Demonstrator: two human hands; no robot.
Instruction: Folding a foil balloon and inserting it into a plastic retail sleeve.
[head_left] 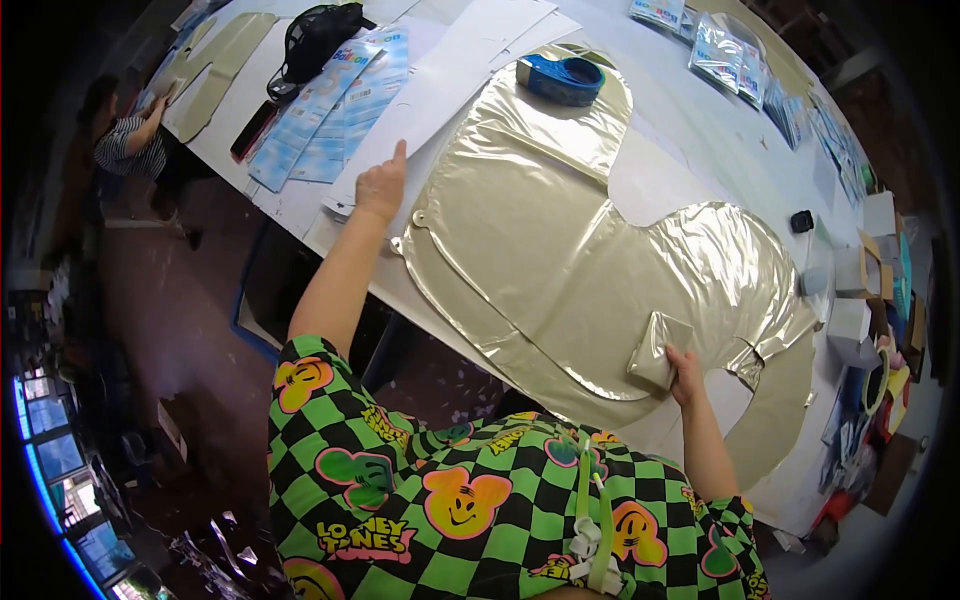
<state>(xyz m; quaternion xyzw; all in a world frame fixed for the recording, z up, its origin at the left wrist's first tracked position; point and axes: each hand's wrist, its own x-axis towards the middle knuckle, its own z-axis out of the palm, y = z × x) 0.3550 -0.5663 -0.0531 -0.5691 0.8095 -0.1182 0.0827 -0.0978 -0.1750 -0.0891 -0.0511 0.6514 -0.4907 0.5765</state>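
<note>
Pinching a folded foil packet over large foil sheets: right hand. Left hand: index finger extended over white paper; whether its other fingers grip anything cannot be told. White table: blue tape roll on the sheets. Room: reddish floor, co-worker at left.

The head camera looks from above the near side of the table, facing steeply down and forward across it, its middle falling on the foil atop the table. It sits close: the shirt looms large before the table's near edge. The wide lens also catches the floor left of the table and a person by its left end; beyond its right side, the dark rim probably bends shapes most.
</note>
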